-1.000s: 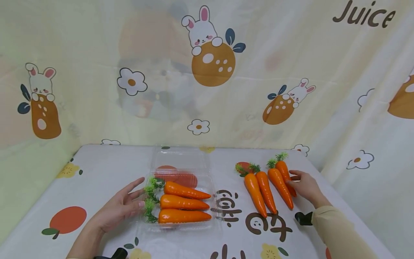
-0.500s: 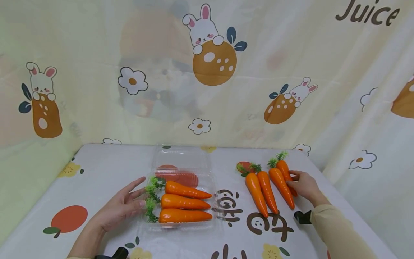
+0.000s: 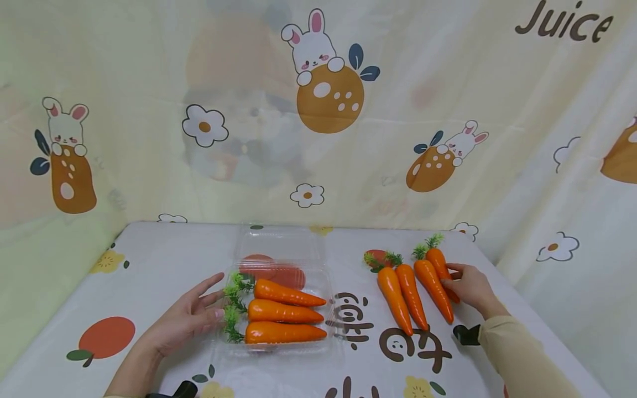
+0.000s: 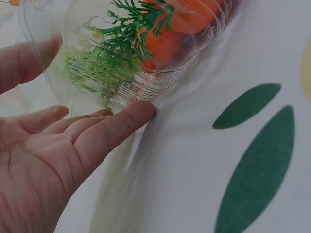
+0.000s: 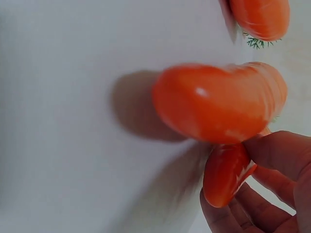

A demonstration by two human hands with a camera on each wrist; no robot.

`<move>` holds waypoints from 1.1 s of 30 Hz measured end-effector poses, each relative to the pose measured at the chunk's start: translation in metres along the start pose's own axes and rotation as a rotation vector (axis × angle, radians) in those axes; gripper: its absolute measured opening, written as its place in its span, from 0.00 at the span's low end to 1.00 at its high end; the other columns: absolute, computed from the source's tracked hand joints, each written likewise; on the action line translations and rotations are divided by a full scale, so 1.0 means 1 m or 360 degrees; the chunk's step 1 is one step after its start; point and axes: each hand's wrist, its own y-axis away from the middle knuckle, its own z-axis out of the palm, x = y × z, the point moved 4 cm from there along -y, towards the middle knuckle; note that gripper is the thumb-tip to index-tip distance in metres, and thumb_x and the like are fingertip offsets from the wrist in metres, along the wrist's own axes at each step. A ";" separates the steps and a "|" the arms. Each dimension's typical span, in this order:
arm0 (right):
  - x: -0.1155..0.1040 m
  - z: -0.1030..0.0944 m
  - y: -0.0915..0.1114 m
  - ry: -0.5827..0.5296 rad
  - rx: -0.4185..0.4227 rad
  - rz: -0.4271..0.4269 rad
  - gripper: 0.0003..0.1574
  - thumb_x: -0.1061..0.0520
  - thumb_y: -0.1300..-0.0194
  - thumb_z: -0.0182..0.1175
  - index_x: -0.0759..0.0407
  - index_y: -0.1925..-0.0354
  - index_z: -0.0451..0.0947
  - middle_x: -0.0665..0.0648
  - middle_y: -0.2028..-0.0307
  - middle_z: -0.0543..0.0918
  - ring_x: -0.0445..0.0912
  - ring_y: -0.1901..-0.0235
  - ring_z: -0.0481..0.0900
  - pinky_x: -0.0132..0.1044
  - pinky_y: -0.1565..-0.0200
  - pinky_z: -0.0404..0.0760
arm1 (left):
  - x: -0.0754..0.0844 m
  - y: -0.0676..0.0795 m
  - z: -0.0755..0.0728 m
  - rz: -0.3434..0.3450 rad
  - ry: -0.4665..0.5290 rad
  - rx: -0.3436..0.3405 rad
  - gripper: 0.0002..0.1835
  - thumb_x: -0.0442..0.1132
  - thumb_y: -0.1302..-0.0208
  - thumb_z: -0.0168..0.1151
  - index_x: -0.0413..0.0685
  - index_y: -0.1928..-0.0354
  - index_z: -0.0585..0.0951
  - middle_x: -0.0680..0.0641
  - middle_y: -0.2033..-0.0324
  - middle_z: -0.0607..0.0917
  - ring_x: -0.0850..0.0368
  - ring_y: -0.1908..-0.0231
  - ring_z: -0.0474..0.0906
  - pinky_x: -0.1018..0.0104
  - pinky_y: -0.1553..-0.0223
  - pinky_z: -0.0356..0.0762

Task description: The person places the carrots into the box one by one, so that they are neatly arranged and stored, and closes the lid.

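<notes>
A clear plastic clamshell box (image 3: 283, 348) lies with its lid (image 3: 278, 243) folded back. Three orange carrots (image 3: 283, 310) lie side by side in it, green tops to the left. At its left end is my left hand (image 3: 186, 318), fingers extended; in the left wrist view the fingertips (image 4: 143, 110) touch or nearly touch the ribbed wall (image 4: 131, 92). On the right, my right hand (image 3: 473, 287) grips the rightmost carrot (image 3: 437, 261) near its tapered end. The right wrist view shows thumb and fingers on either side of this carrot (image 5: 223, 179).
Beside the held carrot lies another carrot (image 3: 432, 288). Two more, a left one (image 3: 393, 296) and its neighbour (image 3: 410, 293), lie between it and the box. A printed white cloth (image 3: 164, 249) covers the table, and a patterned curtain (image 3: 259, 166) hangs behind.
The view shifts slightly with the head. Both hands, the box and the carrots stay practically where they were.
</notes>
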 end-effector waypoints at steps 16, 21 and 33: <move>-0.001 -0.021 0.015 -0.0008 0.0039 0.0026 0.41 0.53 0.28 0.59 0.75 0.28 0.59 0.82 0.37 0.70 0.61 0.53 0.80 0.41 0.59 0.88 | -0.001 0.000 0.002 -0.0005 -0.0003 0.0006 0.48 0.38 0.29 0.62 0.47 0.17 0.43 0.25 0.23 0.52 0.28 0.24 0.55 0.49 0.36 0.78; -0.002 -0.027 0.019 0.0000 0.0073 -0.0010 0.40 0.54 0.28 0.58 0.75 0.28 0.60 0.82 0.37 0.71 0.63 0.51 0.81 0.41 0.58 0.89 | 0.000 0.000 0.002 -0.0004 0.0005 -0.0005 0.48 0.38 0.28 0.62 0.46 0.18 0.42 0.25 0.23 0.52 0.28 0.24 0.55 0.48 0.36 0.78; -0.018 -0.041 0.031 0.0027 0.0136 -0.0165 0.39 0.54 0.28 0.59 0.75 0.28 0.62 0.81 0.39 0.74 0.67 0.50 0.81 0.42 0.57 0.90 | 0.000 0.001 0.001 0.0000 0.0004 -0.0015 0.48 0.37 0.28 0.61 0.45 0.18 0.41 0.24 0.23 0.51 0.28 0.24 0.56 0.48 0.37 0.79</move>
